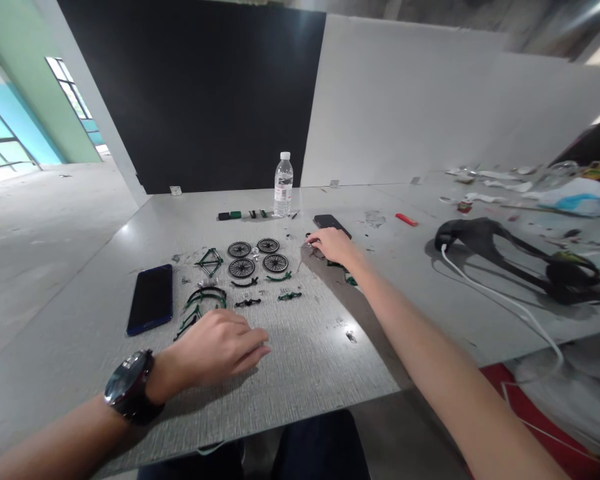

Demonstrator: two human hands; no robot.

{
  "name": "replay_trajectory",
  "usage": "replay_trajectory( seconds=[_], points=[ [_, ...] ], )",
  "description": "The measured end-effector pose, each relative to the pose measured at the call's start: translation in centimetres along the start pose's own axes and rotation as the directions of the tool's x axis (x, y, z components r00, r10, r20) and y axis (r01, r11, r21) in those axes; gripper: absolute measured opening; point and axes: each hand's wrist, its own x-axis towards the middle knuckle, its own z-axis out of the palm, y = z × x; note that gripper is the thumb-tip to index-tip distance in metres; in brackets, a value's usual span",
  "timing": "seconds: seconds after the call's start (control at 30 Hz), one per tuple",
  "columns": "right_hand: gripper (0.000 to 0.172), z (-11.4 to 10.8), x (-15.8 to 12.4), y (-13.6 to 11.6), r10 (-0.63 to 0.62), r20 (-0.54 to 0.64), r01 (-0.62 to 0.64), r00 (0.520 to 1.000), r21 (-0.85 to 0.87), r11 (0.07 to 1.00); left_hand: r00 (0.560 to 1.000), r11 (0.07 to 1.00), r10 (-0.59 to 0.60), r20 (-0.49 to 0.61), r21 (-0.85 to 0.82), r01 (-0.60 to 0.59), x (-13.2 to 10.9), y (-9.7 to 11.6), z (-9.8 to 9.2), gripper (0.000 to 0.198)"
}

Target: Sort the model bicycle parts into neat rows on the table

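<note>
My left hand, with a watch on the wrist, rests on the near part of the table with fingers loosely curled together; nothing shows in it. Just beyond lie dark green curved toy bicycle parts. My right hand reaches to the far middle, fingertips pinched at the table surface near a black phone; what they hold is too small to make out. Between the hands lie several black spoked wheels, a green diamond-shaped frame and small green bars. More green parts lie partly hidden behind my right forearm.
A water bottle stands at the back, with small green and black blocks to its left. A dark blue phone lies at left. On the right are a red object, a black headset-like strap and a white cable.
</note>
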Motion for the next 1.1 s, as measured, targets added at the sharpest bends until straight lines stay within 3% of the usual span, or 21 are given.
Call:
replay_trajectory(
  seconds=[0.37, 0.83, 0.97, 1.03, 1.1],
  points=[
    [0.029, -0.3, -0.5, 1.3, 0.055, -0.040, -0.054, 0.998, 0.024, 0.998, 0.998, 0.995, 0.011, 0.061, 0.098, -0.017, -0.2, 0.2, 0.2, 0.037],
    [0.029, -0.6, -0.9, 1.7, 0.086, -0.048, -0.082, 0.995, 0.087, 0.993, 1.000, 0.994, 0.018, 0.019, 0.107, -0.020, -0.2, 0.4, 0.2, 0.035],
    [0.035, -1.8, -1.3, 2.5, 0.104, -0.135, -0.089, 0.985, 0.111, 0.990, 1.000, 0.995, 0.028, -0.008, 0.100, -0.027, -0.2, 0.4, 0.3, 0.034],
    [0.030, -2.4, -1.6, 3.4, 0.119, -0.158, -0.100, 0.980, 0.122, 0.987, 1.000, 0.996, 0.028, -0.015, 0.090, -0.026, -0.2, 0.4, 0.3, 0.034],
    [0.021, -2.8, -2.0, 4.4, 0.145, -0.099, -0.130, 0.985, 0.139, 0.982, 1.000, 0.996, 0.023, -0.015, 0.085, -0.022, -0.2, 0.4, 0.3, 0.033]
  ],
)
